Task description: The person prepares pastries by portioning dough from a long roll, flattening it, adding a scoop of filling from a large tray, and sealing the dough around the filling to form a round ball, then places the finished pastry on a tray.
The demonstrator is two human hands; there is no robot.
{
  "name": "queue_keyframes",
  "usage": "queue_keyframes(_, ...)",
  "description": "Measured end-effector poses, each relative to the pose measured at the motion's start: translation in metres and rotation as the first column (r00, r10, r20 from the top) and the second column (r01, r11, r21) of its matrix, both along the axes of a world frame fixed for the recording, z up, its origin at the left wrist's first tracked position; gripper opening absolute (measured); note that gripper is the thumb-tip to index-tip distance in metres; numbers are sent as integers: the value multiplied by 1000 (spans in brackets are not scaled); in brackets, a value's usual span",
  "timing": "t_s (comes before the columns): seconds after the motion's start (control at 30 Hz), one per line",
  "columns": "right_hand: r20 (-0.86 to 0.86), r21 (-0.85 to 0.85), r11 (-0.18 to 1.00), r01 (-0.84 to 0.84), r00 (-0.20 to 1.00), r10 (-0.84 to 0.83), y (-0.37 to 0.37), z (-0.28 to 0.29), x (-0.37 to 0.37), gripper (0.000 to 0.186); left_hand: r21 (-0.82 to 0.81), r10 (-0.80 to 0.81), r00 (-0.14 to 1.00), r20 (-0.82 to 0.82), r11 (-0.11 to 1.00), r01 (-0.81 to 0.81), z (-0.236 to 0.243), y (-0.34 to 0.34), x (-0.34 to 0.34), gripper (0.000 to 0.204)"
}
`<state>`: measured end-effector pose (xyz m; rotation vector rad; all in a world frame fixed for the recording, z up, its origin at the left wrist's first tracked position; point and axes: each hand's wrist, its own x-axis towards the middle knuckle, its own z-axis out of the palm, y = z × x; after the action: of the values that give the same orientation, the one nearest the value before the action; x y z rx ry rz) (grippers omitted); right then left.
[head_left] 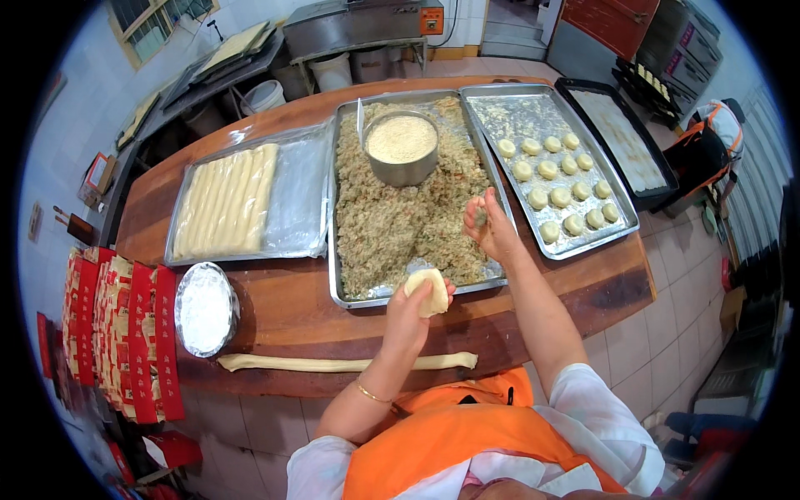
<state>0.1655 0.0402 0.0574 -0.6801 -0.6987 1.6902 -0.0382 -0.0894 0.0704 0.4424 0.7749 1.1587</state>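
My left hand (408,317) grips a flattened round of dough (430,292) over the near edge of the filling tray. Above that tray's right side, my right hand (495,229) is closed with a small greyish lump of filling (480,217) at its fingers. Crumbly brown-green filling (383,221) fills the large metal tray (335,283) between and beyond my hands. On the filling stands a round metal pot (402,172) of pale crumbs. A long dough rope (333,364) lies along the table's near edge, beneath my left forearm.
To the right, a metal tray (500,108) holds rows of small round filled pieces (559,197). A black tray (617,133) lies beyond it. At left are dough strips (229,200) under plastic, a bowl of white flour (205,308) and stacked red packages (125,333).
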Motion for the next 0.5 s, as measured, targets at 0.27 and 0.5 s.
queue_keyframes(0.27, 727, 665, 642, -383, 133, -673, -37, 39, -18, 33, 2, 68, 996, 54, 998, -68, -15, 28, 9, 28)
queue_keyframes(0.5, 796, 587, 631, -507, 217, -566, -69, 33, -53, 43, -68, 192, 946, 262, 981, -180, -29, 51, 23, 29)
